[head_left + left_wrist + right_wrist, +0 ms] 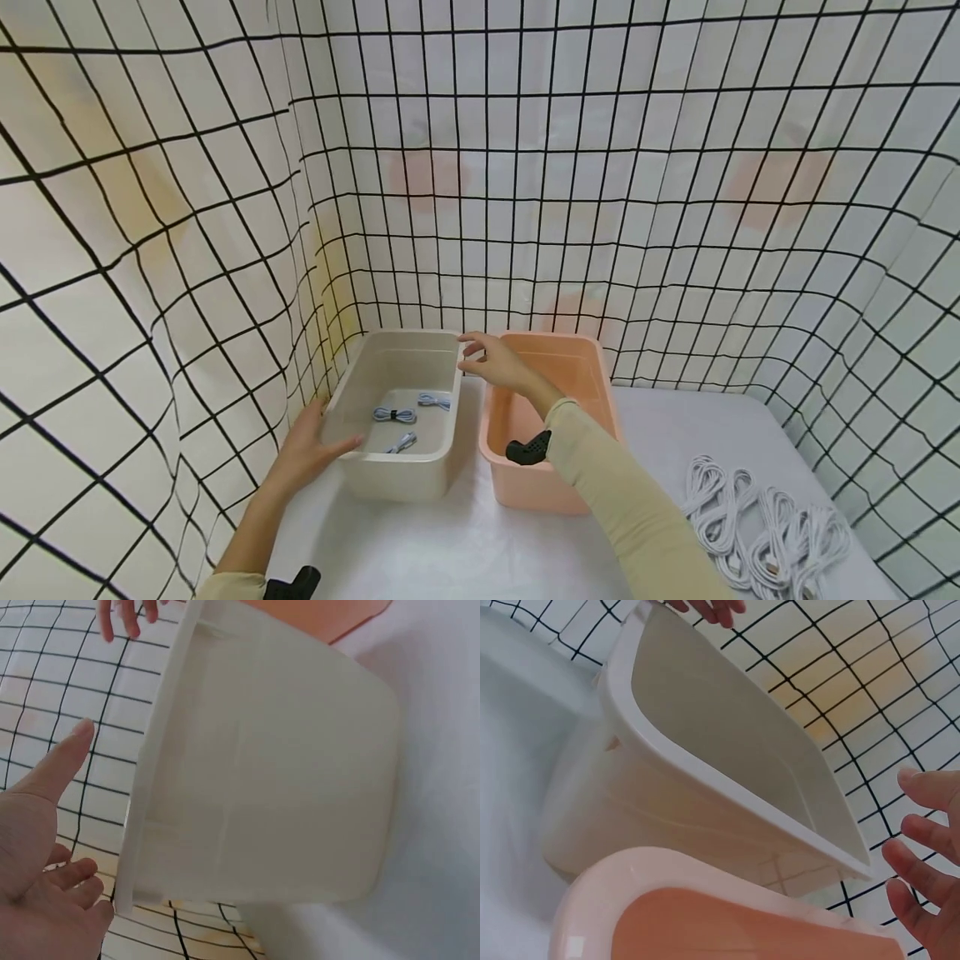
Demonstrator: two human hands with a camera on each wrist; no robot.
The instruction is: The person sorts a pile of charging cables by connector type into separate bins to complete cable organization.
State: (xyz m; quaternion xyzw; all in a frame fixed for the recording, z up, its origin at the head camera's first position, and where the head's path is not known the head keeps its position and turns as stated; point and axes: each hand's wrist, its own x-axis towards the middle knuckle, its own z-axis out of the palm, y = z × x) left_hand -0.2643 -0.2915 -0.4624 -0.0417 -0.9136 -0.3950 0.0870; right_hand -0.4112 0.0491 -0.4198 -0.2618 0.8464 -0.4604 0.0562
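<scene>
A cream bin (393,479) stands on the white surface, with several coiled cables inside: one coil (394,414) with a dark tie, another cable (433,401) by the right wall and a third cable (402,442) nearer the front. My left hand (307,450) is at the bin's near left corner, thumb spread apart; its fingers come close to the rim (131,847) in the left wrist view. Above the far right part of that bin, my right hand (498,364) holds nothing, its fingers loosely bent and pointing left. An orange bin (536,487) stands beneath my right forearm.
Several bundles of white cable (757,525) lie on the surface at the right. Black netting (562,208) rises behind and along both sides, close to the cream bin's left wall. A narrow gap separates the two bins at the front.
</scene>
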